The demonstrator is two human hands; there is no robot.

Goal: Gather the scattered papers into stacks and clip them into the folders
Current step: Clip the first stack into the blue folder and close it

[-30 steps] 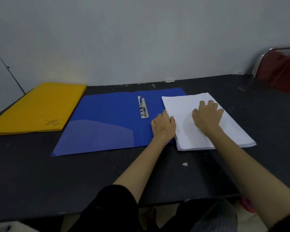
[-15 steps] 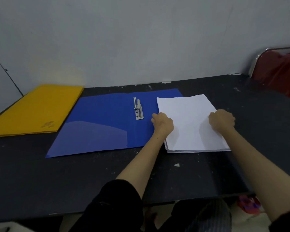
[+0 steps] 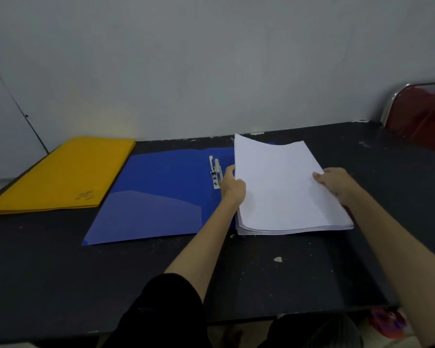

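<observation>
Sagging at far corner, paper stack (image 3: 284,192) judged limp, light, slippery between sheets. Side edges gripped by fingers of left hand (image 3: 232,183) and right hand (image 3: 335,183); support under long edges advised.

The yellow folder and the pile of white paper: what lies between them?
In the head view, the open blue folder with its metal clip lies between the yellow folder and the paper stack.

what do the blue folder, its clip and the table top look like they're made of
Blue folder: probably thin plastic, glossy; a pale sheen crosses its near half.
Clip: looks like metal, silvery and bright against the blue.
Table: dark matte top, scuffed with pale specks; painted wood or laminate, hard to tell.
</observation>
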